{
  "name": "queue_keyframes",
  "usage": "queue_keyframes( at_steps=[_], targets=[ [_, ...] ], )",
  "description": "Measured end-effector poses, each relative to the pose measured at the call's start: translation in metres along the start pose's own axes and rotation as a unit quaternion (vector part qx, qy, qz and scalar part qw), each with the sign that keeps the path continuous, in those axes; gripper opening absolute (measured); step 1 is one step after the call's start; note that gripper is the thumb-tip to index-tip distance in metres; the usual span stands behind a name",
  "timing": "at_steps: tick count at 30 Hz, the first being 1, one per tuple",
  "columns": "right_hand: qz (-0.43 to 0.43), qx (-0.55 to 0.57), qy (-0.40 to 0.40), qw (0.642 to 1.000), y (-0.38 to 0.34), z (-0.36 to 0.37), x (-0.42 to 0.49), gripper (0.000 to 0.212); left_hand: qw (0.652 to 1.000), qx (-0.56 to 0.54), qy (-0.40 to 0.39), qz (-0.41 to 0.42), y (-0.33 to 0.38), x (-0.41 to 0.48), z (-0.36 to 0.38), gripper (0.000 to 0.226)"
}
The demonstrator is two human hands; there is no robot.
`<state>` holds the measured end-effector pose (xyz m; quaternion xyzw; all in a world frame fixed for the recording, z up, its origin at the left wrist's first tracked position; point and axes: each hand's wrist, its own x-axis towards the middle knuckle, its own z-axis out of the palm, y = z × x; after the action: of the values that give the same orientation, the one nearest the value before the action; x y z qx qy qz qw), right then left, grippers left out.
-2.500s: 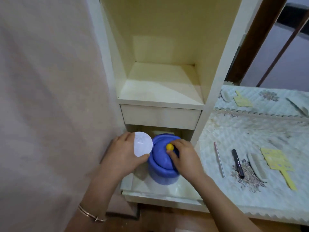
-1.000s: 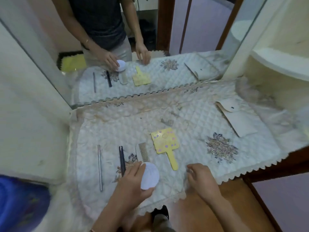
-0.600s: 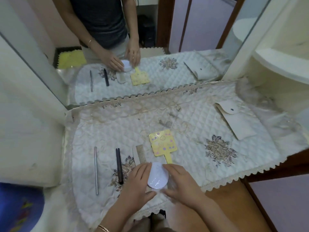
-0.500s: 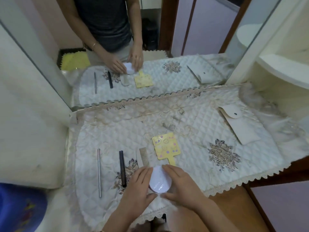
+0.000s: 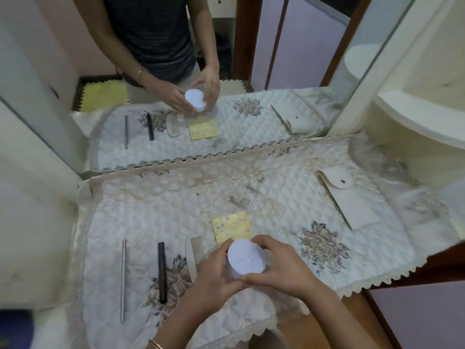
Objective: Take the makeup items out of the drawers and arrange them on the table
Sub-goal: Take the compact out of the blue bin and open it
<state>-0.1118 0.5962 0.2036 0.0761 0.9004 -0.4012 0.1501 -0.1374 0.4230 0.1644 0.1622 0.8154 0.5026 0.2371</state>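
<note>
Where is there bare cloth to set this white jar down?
Free: the quilted cloth between the yellow mirror and the beige pouch, also behind the mirror. Crowded: the left, with metal stick, black pencil and comb.

Illumination soft, even and moderately dim, with a yellowish cast; shadows faint. Wide-angle distortion bows the white angled side panels (image 5: 37, 137) at frame edges. Overall slight blur; quilted cream table cover (image 5: 276, 197) detail smeared
</note>
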Motion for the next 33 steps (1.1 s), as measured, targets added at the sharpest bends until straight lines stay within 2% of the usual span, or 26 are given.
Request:
queue_keyframes(
  at_steps=[2,4,7,9,11,13,18,21,23,26,28,33],
  targets=[
    [0.001,0.001,0.012,1.000,0.012,-0.021,0.004,0.059,0.999,0.027,-0.032,-0.005,0.011,0.018,0.009,0.079],
    [0.000,0.026,0.026,0.999,0.029,-0.044,0.011,0.045,0.998,0.019,-0.058,-0.006,0.016,0.037,0.024,0.077],
    [0.010,0.048,0.000,0.999,0.057,-0.080,0.026,0.036,0.998,-0.025,-0.047,-0.038,0.034,0.059,0.050,0.087],
    [0.013,0.077,-0.006,0.997,0.071,-0.098,0.040,0.033,0.998,-0.022,-0.033,-0.042,0.041,0.070,0.069,0.085],
    [0.011,0.062,-0.013,0.998,0.081,-0.108,0.058,0.039,0.998,-0.017,-0.021,-0.061,0.042,0.077,0.086,0.092],
    [-0.005,0.015,-0.028,0.999,0.086,-0.109,0.074,0.055,0.997,-0.009,-0.007,-0.071,0.041,0.080,0.100,0.096],
    [-0.067,-0.032,-0.027,0.997,0.093,-0.100,0.094,0.058,0.995,0.036,0.060,-0.076,0.045,0.083,0.120,0.079],
    [-0.085,-0.012,-0.050,0.995,0.097,-0.104,0.098,0.051,0.985,0.116,0.071,-0.103,0.037,0.087,0.129,0.110],
    [-0.080,0.006,-0.073,0.994,0.098,-0.110,0.097,0.035,0.981,0.133,0.071,-0.122,0.035,0.088,0.131,0.119],
    [-0.086,0.001,-0.061,0.994,0.099,-0.112,0.104,0.026,0.978,0.152,0.085,-0.111,0.038,0.088,0.132,0.108],
    [-0.075,-0.021,-0.030,0.996,0.098,-0.108,0.112,0.032,0.977,0.152,0.110,-0.103,0.040,0.088,0.131,0.092],
    [-0.013,0.023,0.019,0.999,0.096,-0.096,0.131,0.045,0.970,0.176,0.143,-0.085,0.038,0.091,0.129,0.079]
  ],
)
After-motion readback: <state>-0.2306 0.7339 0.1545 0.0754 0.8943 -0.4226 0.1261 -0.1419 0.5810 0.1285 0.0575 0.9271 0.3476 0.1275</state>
